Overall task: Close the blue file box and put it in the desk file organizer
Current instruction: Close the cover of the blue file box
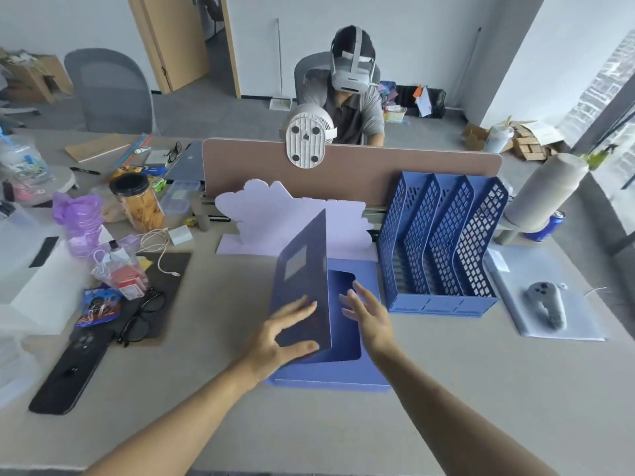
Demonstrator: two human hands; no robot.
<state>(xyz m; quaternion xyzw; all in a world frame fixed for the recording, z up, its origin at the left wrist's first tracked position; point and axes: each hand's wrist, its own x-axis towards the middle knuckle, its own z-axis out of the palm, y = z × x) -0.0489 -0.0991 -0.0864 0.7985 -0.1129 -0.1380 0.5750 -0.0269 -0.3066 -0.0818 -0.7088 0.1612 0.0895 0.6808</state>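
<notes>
**Blue file box half open on desk, lid standing, organizer to its right**

Blue file box lies flat on the grey desk, centre, close to the person. Its lid stands roughly upright, hinged along the left side. Left hand is on the lid's outer face, fingers spread flat, thumb hooked at the lower edge. Right hand is open and wide over the box's inside, palm facing the lid, holding nothing; contact with the box cannot be told.

Desk file organizer, blue mesh, several slots, sits just right of the box, apart from it. White cutout board stands behind the box. Grey controller lies on a pad further right. On the left: glasses, black phone, snack jar, purple bag. Brown partition is at the back with a clip fan; a headset-wearing person sits beyond it.
</notes>
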